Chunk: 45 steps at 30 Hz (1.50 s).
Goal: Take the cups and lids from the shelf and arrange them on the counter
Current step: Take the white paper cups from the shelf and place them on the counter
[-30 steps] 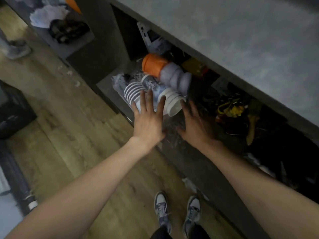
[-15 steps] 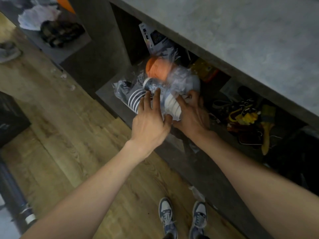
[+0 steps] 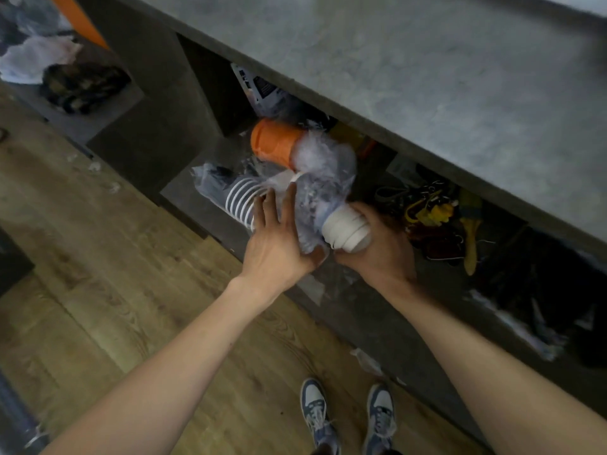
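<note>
A stack of white cups in a clear plastic sleeve lies at the shelf's front edge. My right hand cups its open end from below. My left hand grips the sleeve's middle, fingers spread over the plastic. Behind my left hand lies a row of white lids in a bag. An orange cup stack in plastic rests further back on the shelf. The grey counter runs above.
The shelf under the counter also holds a printed packet, yellow and black hardware and a yellow-handled brush. A dark divider bounds it on the left. Wooden floor and my shoes lie below.
Both hands reached into the shelf and closed on the white cup sleeve. The sleeve has been pulled toward the shelf's front edge, and its plastic is crumpled up against the orange stack.
</note>
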{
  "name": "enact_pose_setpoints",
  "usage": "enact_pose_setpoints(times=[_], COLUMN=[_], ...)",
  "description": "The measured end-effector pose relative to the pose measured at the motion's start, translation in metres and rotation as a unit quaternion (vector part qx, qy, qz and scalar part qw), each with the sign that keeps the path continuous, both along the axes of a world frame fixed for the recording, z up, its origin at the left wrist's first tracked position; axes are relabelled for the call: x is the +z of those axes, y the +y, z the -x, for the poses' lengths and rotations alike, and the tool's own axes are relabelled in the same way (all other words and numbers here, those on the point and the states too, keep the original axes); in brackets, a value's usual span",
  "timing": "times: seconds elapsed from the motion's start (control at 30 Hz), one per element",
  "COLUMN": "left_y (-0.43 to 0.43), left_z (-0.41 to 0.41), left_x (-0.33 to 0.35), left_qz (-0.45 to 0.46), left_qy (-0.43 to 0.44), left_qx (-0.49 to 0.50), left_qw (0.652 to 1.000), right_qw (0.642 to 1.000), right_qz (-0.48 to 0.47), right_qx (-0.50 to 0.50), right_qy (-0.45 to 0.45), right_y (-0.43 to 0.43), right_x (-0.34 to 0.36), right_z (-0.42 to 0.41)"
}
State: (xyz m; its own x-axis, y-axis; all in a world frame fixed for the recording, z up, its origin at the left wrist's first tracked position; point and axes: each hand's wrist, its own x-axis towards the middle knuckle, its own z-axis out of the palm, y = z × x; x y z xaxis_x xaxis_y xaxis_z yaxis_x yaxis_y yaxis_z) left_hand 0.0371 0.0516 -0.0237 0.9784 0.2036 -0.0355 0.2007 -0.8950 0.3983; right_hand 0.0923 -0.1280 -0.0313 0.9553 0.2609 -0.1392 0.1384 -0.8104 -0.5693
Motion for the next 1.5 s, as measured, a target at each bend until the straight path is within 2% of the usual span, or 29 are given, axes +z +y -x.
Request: enact_pose_setpoints(times=[0.13, 0.23, 0.3, 0.4, 0.5, 0.63, 0.73, 0.87, 0.93, 1.0, 1.13, 1.23, 1.37, 1.5], left_y=[-0.009, -0.027, -0.044, -0.076, -0.106, -0.146, -0.19, -0.273, -0.328, -0.389, -0.506, -0.576, -0.645, -0.688], left_z=[0.004, 0.01, 0.013, 0.015, 0.026, 0.056, 0.089, 0.126, 0.127, 0.119, 0.098, 0.074, 0.035, 0.0], left_x=[-0.006, 0.001, 0.015, 0.041, 0.067, 0.121, 0.164, 0.212, 0.239, 0.263, 0.287, 0.301, 0.311, 0.296], left_qz=[-0.027, -0.037, -0.034, -0.017, -0.031, -0.041, 0.018, 0.098, 0.137, 0.182, 0.296, 0.372, 0.392, 0.374], left_qy=[0.01, 0.011, -0.02, -0.081, -0.151, -0.203, -0.231, -0.231, -0.236, -0.216, -0.173, -0.156, -0.103, -0.07], left_qx=[-0.04, -0.03, -0.049, -0.137, -0.226, -0.221, -0.201, -0.162, -0.15, -0.181, -0.251, -0.287, -0.344, -0.364], left_qw=[0.999, 0.999, 0.998, 0.987, 0.962, 0.953, 0.952, 0.954, 0.95, 0.942, 0.905, 0.869, 0.847, 0.85], right_qw=[0.998, 0.995, 0.99, 0.987, 0.989, 0.981, 0.964, 0.936, 0.921, 0.907, 0.878, 0.878, 0.873, 0.866], right_qz=[-0.038, -0.044, -0.062, -0.096, -0.126, -0.192, -0.266, -0.347, -0.384, -0.413, -0.465, -0.444, -0.424, -0.433], right_qx=[-0.052, -0.085, -0.101, -0.081, -0.031, -0.022, -0.005, 0.039, 0.028, -0.006, -0.075, -0.112, -0.176, -0.198], right_qy=[0.007, 0.031, 0.073, 0.098, 0.071, 0.014, 0.003, -0.035, -0.058, -0.081, -0.091, -0.138, -0.167, -0.15], right_y=[-0.041, -0.067, -0.082, -0.105, -0.134, -0.188, -0.234, -0.309, -0.352, -0.402, -0.504, -0.563, -0.627, -0.668], right_x=[0.03, 0.052, 0.064, 0.085, 0.12, 0.169, 0.2, 0.24, 0.253, 0.266, 0.292, 0.309, 0.315, 0.309], right_z=[0.02, 0.031, 0.039, 0.056, 0.074, 0.102, 0.135, 0.175, 0.182, 0.182, 0.176, 0.168, 0.14, 0.121])
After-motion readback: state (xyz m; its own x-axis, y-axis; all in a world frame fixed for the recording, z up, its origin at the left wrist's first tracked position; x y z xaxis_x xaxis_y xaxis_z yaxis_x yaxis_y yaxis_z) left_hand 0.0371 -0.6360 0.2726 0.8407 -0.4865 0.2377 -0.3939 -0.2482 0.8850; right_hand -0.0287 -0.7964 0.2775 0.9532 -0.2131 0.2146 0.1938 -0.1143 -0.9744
